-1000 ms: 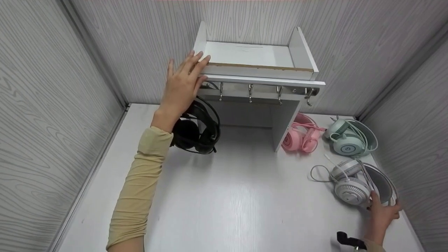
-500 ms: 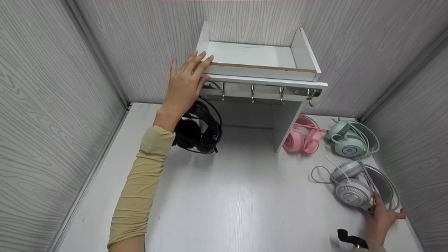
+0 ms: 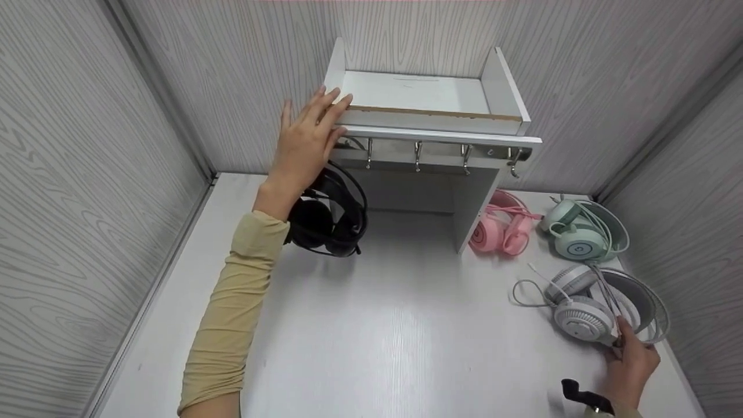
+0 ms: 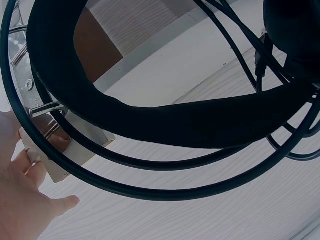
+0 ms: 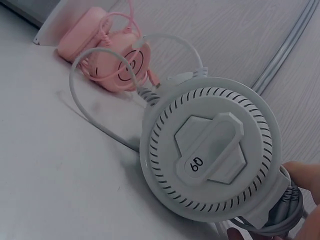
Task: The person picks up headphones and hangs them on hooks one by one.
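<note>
My left hand, fingers spread, rests on the left front corner of the white shelf. Just below it hang black headphones; in the left wrist view their padded headband passes by a metal hook. At the right, my right hand grips white headphones by the near side, where headband and cable meet. The right wrist view shows the white earcup up close, with part of the fingers hidden behind the headphones.
Pink headphones lie beside the shelf's right panel, and green headphones lie farther right, just beyond the white pair. Several metal hooks line the shelf's front. Grey wood-grain walls enclose the white tabletop.
My right hand has closed its grip on the white headphones, whose headband has turned and shifted slightly. My left hand stays at the shelf corner.
</note>
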{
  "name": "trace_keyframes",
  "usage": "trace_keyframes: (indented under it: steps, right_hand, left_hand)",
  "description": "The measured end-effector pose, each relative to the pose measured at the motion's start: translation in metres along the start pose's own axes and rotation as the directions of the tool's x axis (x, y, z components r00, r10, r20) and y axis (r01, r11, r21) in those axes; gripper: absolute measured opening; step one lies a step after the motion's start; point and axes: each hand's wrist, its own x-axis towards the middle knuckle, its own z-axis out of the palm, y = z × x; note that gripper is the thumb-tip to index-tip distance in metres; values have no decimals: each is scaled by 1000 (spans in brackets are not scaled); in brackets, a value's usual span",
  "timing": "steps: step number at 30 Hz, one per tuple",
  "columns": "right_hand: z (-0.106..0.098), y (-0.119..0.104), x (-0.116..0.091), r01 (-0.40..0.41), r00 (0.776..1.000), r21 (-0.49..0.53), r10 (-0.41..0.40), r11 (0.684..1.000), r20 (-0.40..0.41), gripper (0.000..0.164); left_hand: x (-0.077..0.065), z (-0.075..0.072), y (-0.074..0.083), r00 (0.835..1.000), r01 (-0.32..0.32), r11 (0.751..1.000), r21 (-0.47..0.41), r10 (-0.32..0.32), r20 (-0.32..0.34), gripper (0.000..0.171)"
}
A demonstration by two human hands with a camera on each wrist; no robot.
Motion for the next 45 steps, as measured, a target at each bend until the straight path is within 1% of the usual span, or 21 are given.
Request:
trace_keyframes:
  steps: [1, 3, 5, 7, 9, 10, 12, 17, 19, 24, 28, 30, 33, 36, 37, 38, 42, 45]
  right_hand:
    - [2, -1, -1, 15, 1000, 12, -16, 1000, 9, 92]
    - [6, -1, -3, 65, 998, -10, -65, 998, 19, 96]
    - [8, -1, -5, 119, 993, -75, -117, 990, 25, 100]
    - [8, 0, -7, 163, 987, -133, -163, 978, 15, 91]
    - [8, 1, -9, 200, 980, -162, -200, 966, 15, 75]
    - [8, 2, -11, 212, 977, -159, -211, 964, 19, 68]
    - [10, 3, -13, 231, 973, -110, -229, 967, 25, 60]
    - [15, 6, -17, 261, 965, -2, -260, 965, 39, 64]
    - [18, 7, -18, 287, 957, -11, -287, 958, 40, 61]
    - [25, 9, -20, 377, 926, -38, -374, 926, 55, 44]
    - [32, 13, -23, 441, 897, -58, -437, 896, 69, 35]
    - [36, 17, -23, 475, 880, -73, -470, 877, 75, 32]
    - [39, 22, -23, 526, 851, -129, -519, 841, 83, 28]
    - [42, 27, -23, 571, 821, -172, -563, 803, 93, 29]
    - [43, 28, -23, 580, 814, -176, -573, 795, 96, 31]
    - [44, 29, -23, 588, 809, -172, -580, 790, 99, 33]
    - [46, 31, -25, 596, 803, -96, -587, 797, 105, 42]
    - [47, 33, -26, 613, 789, -51, -606, 789, 103, 42]
  left_hand:
    - [0, 0, 0, 1000, 1, 1000, -1, -1, -1, 49]
    - [-1, -1, 0, 1000, 4, 1000, -1, -4, 0, 49]
    - [-1, -1, 0, 1000, 3, 1000, 0, -3, 0, 49]
    - [-1, 0, 0, 1000, 4, 1000, 0, -4, 1, 49]
    - [-1, 0, 0, 1000, 4, 1000, 0, -4, 0, 49]
    - [-1, 1, 0, 1000, 4, 1000, -2, -4, -1, 49]
    - [-1, 1, 0, 1000, 4, 1000, -4, -4, -2, 49]
    - [-1, 2, -1, 1000, 7, 1000, -10, -7, -4, 49]
    - [-1, 2, -1, 1000, 9, 1000, -12, -9, -2, 49]
    - [-1, 1, -1, 1000, 12, 1000, -16, -12, 1, 49]
    - [-1, 1, 0, 1000, 15, 1000, -23, -14, 6, 49]
    - [-1, 1, 0, 1000, 14, 1000, -22, -14, 7, 49]
    - [-1, 1, 0, 1000, 10, 1000, -17, -10, 5, 49]
    - [-1, 1, 1, 1000, 2, 1000, -10, -2, -2, 49]
    - [-1, 1, 1, 1000, 0, 1000, -9, 0, -5, 49]
    - [-1, 1, 1, 1000, -1, 1000, -8, 1, -6, 49]
    - [-1, 1, 0, 1000, 1, 1000, -7, -1, -5, 49]
    - [-1, 1, 0, 1000, 3, 1000, -3, -3, 2, 49]
